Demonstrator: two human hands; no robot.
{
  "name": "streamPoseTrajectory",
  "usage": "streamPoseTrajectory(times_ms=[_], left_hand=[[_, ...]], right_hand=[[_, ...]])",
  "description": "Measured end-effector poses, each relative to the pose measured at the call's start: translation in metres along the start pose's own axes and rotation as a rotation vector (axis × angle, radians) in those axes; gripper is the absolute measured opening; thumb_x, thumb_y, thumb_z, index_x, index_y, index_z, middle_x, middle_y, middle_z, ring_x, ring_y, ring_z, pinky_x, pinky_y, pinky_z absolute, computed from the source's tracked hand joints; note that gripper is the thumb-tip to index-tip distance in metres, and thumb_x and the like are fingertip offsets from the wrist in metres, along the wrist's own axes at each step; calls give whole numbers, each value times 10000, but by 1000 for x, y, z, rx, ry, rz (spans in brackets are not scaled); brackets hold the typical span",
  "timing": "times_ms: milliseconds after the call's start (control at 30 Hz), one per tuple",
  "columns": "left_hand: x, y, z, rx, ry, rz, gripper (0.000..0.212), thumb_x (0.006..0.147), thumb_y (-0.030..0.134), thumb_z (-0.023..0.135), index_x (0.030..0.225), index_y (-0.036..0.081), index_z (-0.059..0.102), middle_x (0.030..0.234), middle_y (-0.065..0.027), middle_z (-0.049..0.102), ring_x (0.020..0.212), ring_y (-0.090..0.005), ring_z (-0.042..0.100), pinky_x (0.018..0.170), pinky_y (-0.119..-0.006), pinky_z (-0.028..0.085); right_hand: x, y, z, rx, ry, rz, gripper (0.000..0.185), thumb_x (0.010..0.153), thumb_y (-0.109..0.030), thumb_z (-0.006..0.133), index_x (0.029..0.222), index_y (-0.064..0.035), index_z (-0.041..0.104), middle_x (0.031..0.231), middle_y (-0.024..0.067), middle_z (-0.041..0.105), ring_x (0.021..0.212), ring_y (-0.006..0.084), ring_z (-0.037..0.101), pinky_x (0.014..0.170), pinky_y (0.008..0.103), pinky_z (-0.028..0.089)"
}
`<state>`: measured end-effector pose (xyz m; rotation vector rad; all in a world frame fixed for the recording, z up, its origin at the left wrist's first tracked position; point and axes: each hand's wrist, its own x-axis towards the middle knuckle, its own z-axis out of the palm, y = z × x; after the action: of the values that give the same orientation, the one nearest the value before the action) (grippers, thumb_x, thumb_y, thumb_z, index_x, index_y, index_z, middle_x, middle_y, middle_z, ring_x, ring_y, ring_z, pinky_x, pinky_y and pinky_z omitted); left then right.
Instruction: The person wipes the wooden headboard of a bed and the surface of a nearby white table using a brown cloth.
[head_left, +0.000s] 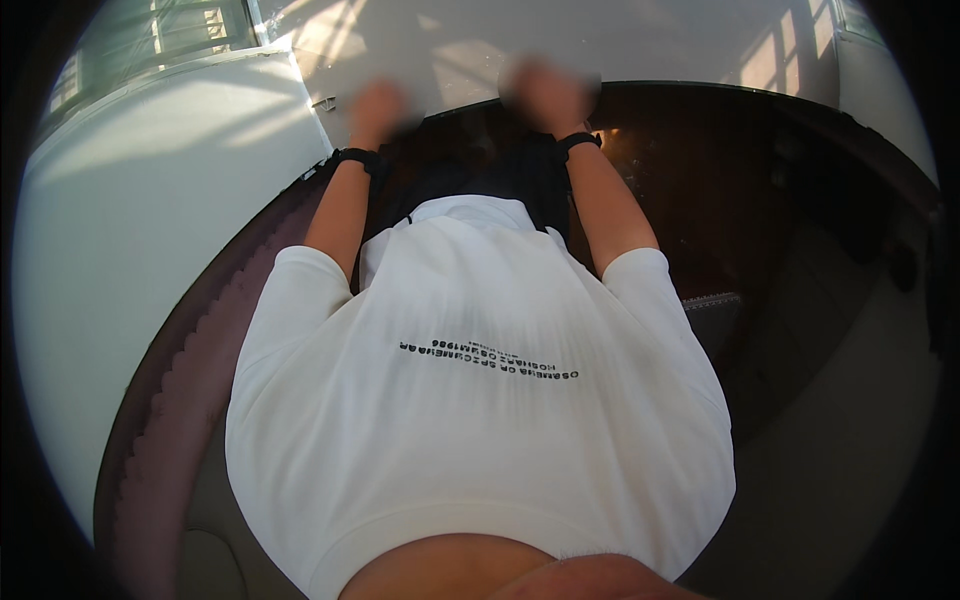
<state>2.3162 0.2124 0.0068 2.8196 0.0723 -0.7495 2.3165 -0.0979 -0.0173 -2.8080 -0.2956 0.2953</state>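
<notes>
My left hand (379, 109) and my right hand (551, 97) are both stretched out in front of me, apart from each other, near the top of the head view. Both are blurred, so their fingers and anything in them cannot be made out. A black band (358, 156) circles the left wrist, and another black band (577, 142) circles the right. Behind the hands lies a pale, sunlit surface (660, 45). My white T-shirt (480, 450), which bears writing, fills the middle, with dark cloth (472, 176) beyond its hem.
A pale wall or panel (150, 217) stands at the left, with a window (187, 34) above it. Along it runs a pink, scalloped-edged strip (180, 390). A dark brown, glossy surface (675, 157) lies at the right, with a grey item with a patterned edge (712, 304) lower down.
</notes>
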Motion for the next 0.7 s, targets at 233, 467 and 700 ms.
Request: streamPoseTrajectory(times_ms=[233,467,700], left_hand=[[88,40,30,-92,548,234,227,843,264,552,826,48,617,834,-132,607,809,-340,572,724,-438,480],[165,66,72,-65,389,73,452,809,277,621,1173,54,470,1139,-206,474,1063,-349,486,906,-485,392],[162,74,59,244,487,182,172,790,238,568,799,82,640,814,-99,627,795,-271,603,701,-427,466]], right_hand=[[-5,31,4,74,21,405,291,892,-331,533,1015,-90,638,953,140,655,863,334,636,726,435,523],[40,87,-19,165,-255,241,339,854,-378,581,1089,-139,635,1052,120,648,962,334,626,804,432,514],[91,129,-39,67,-198,415,352,771,-363,682,1092,-221,662,1090,106,649,993,335,626,810,442,515]])
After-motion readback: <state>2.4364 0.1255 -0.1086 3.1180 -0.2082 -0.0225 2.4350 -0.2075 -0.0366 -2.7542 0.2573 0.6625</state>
